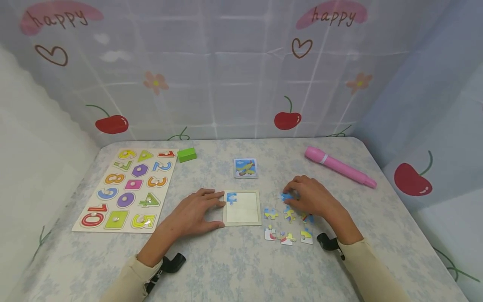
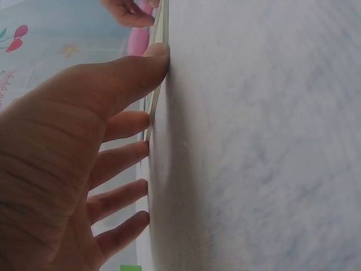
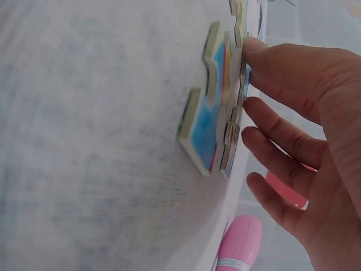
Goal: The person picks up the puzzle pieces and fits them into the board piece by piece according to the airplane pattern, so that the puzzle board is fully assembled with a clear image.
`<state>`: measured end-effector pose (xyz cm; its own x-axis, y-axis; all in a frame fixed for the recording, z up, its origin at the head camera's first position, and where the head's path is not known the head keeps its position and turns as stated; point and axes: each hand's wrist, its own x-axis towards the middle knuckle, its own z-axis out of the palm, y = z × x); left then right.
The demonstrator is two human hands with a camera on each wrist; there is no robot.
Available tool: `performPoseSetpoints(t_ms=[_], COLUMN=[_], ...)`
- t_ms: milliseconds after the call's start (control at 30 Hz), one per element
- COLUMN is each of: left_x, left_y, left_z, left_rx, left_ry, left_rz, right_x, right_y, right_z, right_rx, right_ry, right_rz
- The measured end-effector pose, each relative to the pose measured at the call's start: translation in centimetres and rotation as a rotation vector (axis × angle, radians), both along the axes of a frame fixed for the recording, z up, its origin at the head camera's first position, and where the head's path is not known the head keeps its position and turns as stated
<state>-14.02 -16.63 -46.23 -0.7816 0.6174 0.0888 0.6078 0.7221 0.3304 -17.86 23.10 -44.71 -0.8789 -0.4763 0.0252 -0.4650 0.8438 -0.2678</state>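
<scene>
A square wooden puzzle board lies mid-table, with one blue jigsaw piece in its upper left corner. My left hand rests beside the board's left edge, fingers extended and thumb touching the lower corner. To the right, my right hand pinches a blue jigsaw piece between thumb and fingers, low over the table. Several loose jigsaw pieces lie below that hand; one of them, a blue and red piece, shows close up in the right wrist view. A small airplane picture card lies behind the board.
On the left lies a number and shape board, with a green block at its upper right corner. A pink pen-shaped tube lies at the back right. Behind the table hangs a printed curtain.
</scene>
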Motion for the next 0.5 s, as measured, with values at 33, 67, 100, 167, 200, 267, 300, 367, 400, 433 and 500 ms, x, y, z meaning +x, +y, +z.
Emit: performPoseSetpoints(t_ms=[33, 67, 100, 167, 200, 267, 300, 367, 400, 433, 500], left_x=[0.0, 0.0, 0.0, 0.0, 0.1, 0.1, 0.1, 0.1, 0.1, 0.1, 0.1], left_y=[0.0, 0.0, 0.0, 0.0, 0.0, 0.0, 0.0, 0.0, 0.0, 0.0, 0.0], left_z=[0.0, 0.0, 0.0, 0.0, 0.0, 0.0, 0.0, 0.0, -0.1, -0.1, -0.1], left_rx=[-0.001, -0.002, -0.002, 0.000, 0.001, 0.002, 0.002, 0.003, 0.003, 0.003, 0.001], left_ry=[-0.002, -0.004, -0.006, -0.012, -0.014, -0.018, -0.018, -0.017, -0.017, -0.017, -0.015], left_rz=[0.001, 0.002, 0.003, 0.005, 0.005, 0.004, 0.004, 0.003, 0.003, 0.004, 0.006], right_x=[0.0, 0.0, 0.1, 0.1, 0.1, 0.1, 0.1, 0.0, 0.0, -0.1, -0.2], right_y=[0.0, 0.0, -0.1, -0.1, -0.1, -0.2, -0.3, -0.5, -0.6, -0.7, -1.1], right_z=[0.0, 0.0, 0.0, 0.0, 0.0, 0.1, 0.1, 0.2, 0.3, 0.4, 0.6], right_rx=[0.008, 0.015, 0.021, 0.030, 0.033, 0.040, 0.042, 0.043, 0.044, 0.042, 0.038], right_ry=[0.010, 0.021, 0.031, 0.047, 0.055, 0.070, 0.078, 0.089, 0.095, 0.099, 0.107], right_rz=[0.002, 0.005, 0.007, 0.011, 0.015, 0.025, 0.030, 0.045, 0.050, 0.059, 0.070])
